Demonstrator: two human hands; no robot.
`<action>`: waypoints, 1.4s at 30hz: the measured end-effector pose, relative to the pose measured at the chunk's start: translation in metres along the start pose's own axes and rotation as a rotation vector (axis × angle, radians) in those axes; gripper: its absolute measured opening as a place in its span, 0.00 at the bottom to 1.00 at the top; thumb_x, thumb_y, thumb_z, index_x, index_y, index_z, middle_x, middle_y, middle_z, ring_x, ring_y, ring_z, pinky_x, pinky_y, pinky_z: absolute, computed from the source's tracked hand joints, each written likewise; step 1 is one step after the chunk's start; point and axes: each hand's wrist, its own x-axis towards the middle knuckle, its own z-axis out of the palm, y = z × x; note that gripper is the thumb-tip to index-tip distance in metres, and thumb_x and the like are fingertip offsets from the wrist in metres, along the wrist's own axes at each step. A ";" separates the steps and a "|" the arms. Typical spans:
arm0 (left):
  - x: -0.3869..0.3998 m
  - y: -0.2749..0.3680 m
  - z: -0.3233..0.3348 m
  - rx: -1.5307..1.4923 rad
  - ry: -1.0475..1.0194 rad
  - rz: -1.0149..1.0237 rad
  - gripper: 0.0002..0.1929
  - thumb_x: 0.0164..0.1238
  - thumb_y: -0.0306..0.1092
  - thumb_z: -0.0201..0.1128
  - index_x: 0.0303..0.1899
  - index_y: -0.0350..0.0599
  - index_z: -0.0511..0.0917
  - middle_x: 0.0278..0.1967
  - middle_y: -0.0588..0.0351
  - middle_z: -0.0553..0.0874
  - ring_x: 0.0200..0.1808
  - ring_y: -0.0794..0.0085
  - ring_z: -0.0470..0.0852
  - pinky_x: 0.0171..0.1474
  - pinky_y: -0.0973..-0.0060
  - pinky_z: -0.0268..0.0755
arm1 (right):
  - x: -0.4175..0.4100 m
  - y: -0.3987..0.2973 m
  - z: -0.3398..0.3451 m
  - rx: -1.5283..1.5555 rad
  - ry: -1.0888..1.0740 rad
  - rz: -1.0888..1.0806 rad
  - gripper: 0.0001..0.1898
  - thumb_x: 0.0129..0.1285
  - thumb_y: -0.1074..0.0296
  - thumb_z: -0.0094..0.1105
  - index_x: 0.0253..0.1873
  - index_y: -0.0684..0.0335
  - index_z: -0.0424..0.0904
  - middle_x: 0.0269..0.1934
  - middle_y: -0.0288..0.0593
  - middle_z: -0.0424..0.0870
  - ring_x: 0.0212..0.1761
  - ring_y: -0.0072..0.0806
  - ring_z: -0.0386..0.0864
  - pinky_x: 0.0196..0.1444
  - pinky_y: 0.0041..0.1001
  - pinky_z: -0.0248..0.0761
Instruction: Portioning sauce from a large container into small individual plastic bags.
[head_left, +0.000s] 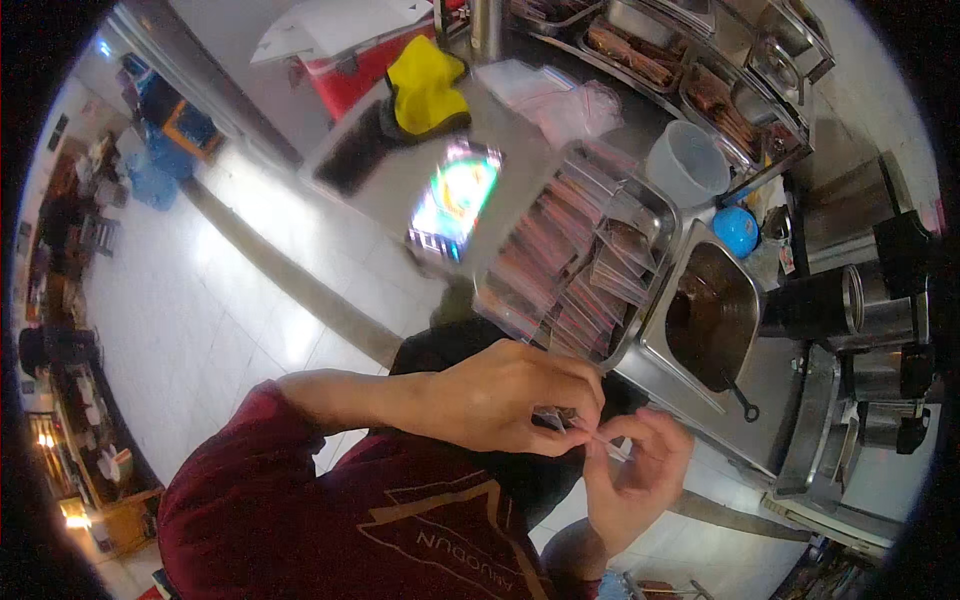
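Note:
My left hand (517, 397) and my right hand (637, 472) meet in front of my body, fingertips pinching the edge of a small clear plastic bag (555, 420). Most of the bag is hidden behind my left fingers, and its contents cannot be told. Just beyond my hands, a steel tray (667, 217) holds rows of small filled zip bags (555, 232) with reddish seal lines. Right of it sits a steel pan (750, 300) of dark brown content with a utensil handle (742, 401) sticking out. A loose pile of clear bags (577, 105) lies behind the tray.
A lit phone (457, 199) and a yellow and black cloth-like item (427, 86) are on the steel counter. A translucent tub (688, 165), a blue ball-shaped thing (735, 231) and steel pots (885, 322) stand to the right. Food trays (630, 56) fill a rack at the back.

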 end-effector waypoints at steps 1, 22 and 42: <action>0.001 0.002 -0.001 -0.020 -0.020 -0.029 0.09 0.63 0.28 0.74 0.42 0.42 0.83 0.45 0.57 0.87 0.40 0.71 0.88 0.34 0.78 0.81 | 0.000 0.001 -0.001 0.027 -0.004 0.014 0.27 0.54 0.89 0.70 0.57 0.71 0.69 0.42 0.49 0.83 0.42 0.31 0.84 0.50 0.29 0.78; 0.127 -0.055 -0.068 0.832 0.232 0.194 0.08 0.76 0.38 0.60 0.50 0.52 0.80 0.35 0.49 0.89 0.34 0.48 0.87 0.36 0.56 0.77 | -0.018 0.023 -0.023 0.038 0.126 0.110 0.29 0.56 0.85 0.71 0.63 0.70 0.72 0.39 0.45 0.86 0.43 0.29 0.84 0.56 0.30 0.73; -0.009 -0.004 0.029 -0.023 0.081 -0.184 0.15 0.78 0.31 0.59 0.59 0.37 0.72 0.57 0.40 0.77 0.57 0.53 0.81 0.56 0.65 0.75 | -0.006 0.036 0.025 -0.211 -0.083 -0.094 0.13 0.55 0.78 0.74 0.46 0.65 0.84 0.40 0.47 0.81 0.36 0.37 0.83 0.34 0.27 0.74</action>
